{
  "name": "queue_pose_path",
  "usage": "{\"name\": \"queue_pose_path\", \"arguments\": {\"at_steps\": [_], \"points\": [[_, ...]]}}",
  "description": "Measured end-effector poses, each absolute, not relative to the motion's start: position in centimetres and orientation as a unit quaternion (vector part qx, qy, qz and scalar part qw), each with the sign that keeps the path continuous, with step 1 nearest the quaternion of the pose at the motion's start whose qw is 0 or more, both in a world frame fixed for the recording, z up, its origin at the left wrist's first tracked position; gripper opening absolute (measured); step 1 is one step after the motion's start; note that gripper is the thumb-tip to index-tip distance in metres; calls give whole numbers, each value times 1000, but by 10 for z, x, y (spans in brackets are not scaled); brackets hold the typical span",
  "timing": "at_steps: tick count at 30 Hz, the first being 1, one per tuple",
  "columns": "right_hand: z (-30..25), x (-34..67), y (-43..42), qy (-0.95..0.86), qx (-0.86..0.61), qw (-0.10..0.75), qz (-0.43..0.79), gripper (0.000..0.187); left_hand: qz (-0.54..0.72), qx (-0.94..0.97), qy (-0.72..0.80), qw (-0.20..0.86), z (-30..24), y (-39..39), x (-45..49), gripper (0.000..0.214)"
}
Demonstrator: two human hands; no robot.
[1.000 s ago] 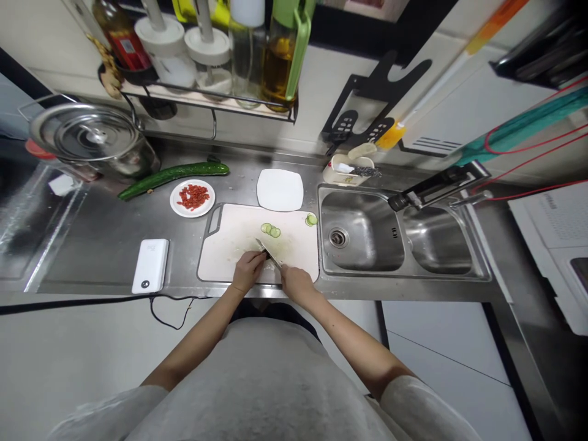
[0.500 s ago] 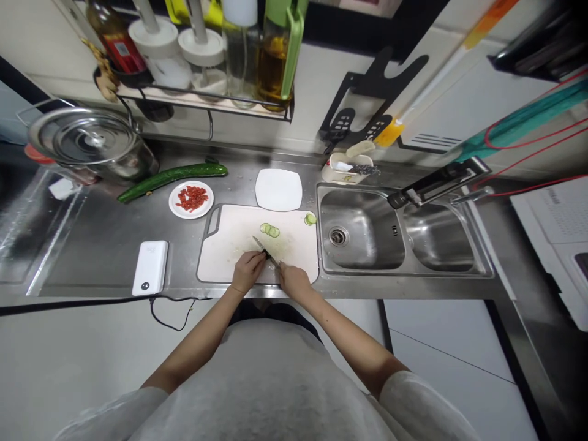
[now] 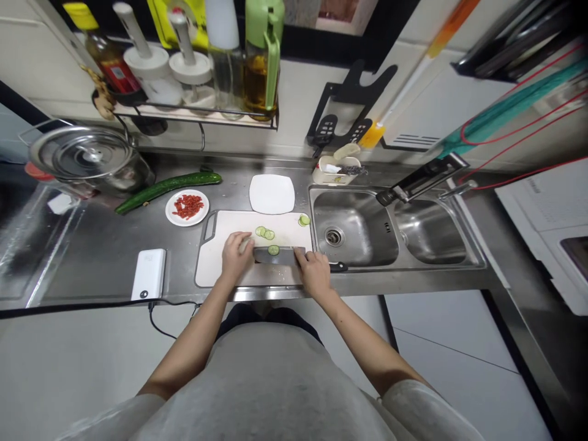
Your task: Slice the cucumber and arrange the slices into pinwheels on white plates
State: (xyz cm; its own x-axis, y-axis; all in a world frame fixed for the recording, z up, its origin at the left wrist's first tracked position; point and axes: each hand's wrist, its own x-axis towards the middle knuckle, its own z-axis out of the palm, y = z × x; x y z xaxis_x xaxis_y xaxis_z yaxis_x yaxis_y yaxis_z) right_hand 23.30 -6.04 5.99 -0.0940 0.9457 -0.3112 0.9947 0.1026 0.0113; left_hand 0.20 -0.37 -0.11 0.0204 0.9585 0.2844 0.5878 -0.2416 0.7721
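Observation:
A kitchen knife (image 3: pixel 285 256) lies nearly flat and sideways over the white cutting board (image 3: pixel 215 257), its black handle toward the sink. My right hand (image 3: pixel 315 273) is closed around it near the handle. One cucumber slice (image 3: pixel 273 250) rests on the blade. By the knife's tip, my left hand (image 3: pixel 235 258) has its thumb and fingers apart and curved, with nothing visible between them. Overlapping cucumber slices (image 3: pixel 264 233) lie just beyond the blade. More slices (image 3: pixel 304 220) sit at the board's far right corner.
Behind the board stands a white square plate (image 3: pixel 272 193). To the left are a small plate of chopped red pieces (image 3: pixel 205 210), a long whole cucumber (image 3: pixel 169 185), a lidded steel pot (image 3: pixel 138 174) and a white power bank (image 3: pixel 149 274). A double sink (image 3: pixel 362 236) borders the right.
The knife has turned from slanting to lying flat and sideways, with a slice now on its blade. My left hand has moved left and opened; my right hand has shifted right.

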Motion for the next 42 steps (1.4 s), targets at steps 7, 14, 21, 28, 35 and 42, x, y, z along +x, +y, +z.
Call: {"name": "queue_pose_path", "arguments": {"at_steps": [7,14,21,28,35,42], "points": [[59,237,-66,745,656,92,-80,49,213,817,436,311,23,25,27,17],[54,247,-77,731,671,88,-89,48,218,730,503,409,14,29,38,12],[50,262,-90,704,697,99,-92,46,183,688,578,398,-10,57,48,9],[45,267,-93,695,710,84,-69,45,120,771,544,310,-12,72,62,10],[43,267,-95,679,725,71,-93,44,192,775,535,275,-16,74,57,11],[41,258,-89,630,748,15,-208,37,405,611,635,244,-16,19,17,20]]}}
